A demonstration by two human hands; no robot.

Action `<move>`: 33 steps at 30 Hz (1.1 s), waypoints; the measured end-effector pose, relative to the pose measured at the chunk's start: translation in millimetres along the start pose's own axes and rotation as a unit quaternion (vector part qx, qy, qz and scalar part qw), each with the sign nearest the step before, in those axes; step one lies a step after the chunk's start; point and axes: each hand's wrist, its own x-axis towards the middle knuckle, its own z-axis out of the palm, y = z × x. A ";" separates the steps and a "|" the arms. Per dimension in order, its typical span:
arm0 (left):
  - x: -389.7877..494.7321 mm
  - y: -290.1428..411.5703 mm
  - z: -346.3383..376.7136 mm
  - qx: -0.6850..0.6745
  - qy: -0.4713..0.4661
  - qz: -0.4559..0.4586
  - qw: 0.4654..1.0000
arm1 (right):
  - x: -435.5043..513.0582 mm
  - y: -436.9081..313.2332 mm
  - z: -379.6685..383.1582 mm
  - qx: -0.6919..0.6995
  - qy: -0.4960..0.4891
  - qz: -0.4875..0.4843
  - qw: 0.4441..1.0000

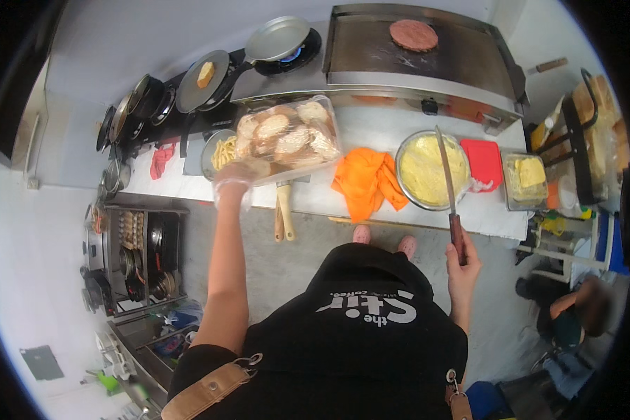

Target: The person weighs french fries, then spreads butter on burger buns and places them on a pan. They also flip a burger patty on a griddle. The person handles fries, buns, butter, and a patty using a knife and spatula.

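My left hand (233, 181), in a clear plastic glove, is at the near left corner of a plastic-covered tub of sliced bread (289, 134); whether its fingers grip anything is hidden. In my right hand (463, 257) is the wooden handle of a long knife (445, 168), its blade reaching over a metal bowl of pale yellow spread (425, 168). An orange cloth (367, 178) lies left of the bowl, and a red lid (482, 164) lies to its right. Beside the tub, partly behind my left hand, is a bowl of pale yellow strips (223, 152).
A round meat patty (413, 35) lies on the griddle (362, 52). One pan (278, 38) is over a lit blue flame; another holds a bread piece (206, 74). Utensil handles (285, 212) overhang the counter edge. A butter container (527, 178) stands right. Another person (567, 315) is lower right.
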 end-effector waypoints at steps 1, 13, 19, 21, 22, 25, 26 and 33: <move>-2.6 9.4 -2.2 0.042 -0.035 0.024 0.998 | -0.1 -1.5 4.6 0.019 -0.009 0.000 1.000; -19.7 60.0 11.1 -0.070 0.048 -0.100 0.991 | -10.0 -9.7 22.6 -0.101 -0.066 -0.036 0.992; -15.3 58.7 28.2 -0.084 0.082 -0.062 0.991 | -11.2 3.7 17.2 -0.086 -0.058 -0.018 0.994; -10.5 55.8 32.3 -0.086 0.088 -0.032 0.992 | -9.5 10.7 16.0 -0.084 -0.047 -0.012 0.995; -8.7 54.7 33.8 -0.081 0.117 -0.020 0.990 | -7.7 14.3 15.2 -0.078 -0.040 -0.008 0.996; -6.1 54.8 34.9 -0.078 0.159 0.005 0.984 | -3.5 21.9 9.4 -0.125 -0.026 -0.015 0.992; -4.5 55.7 32.6 -0.080 0.145 0.002 0.986 | -3.1 24.0 8.5 -0.108 -0.009 -0.001 0.994; -6.9 71.8 17.9 -0.110 0.183 -0.018 0.977 | 8.7 21.7 -7.8 -0.304 0.033 -0.020 0.952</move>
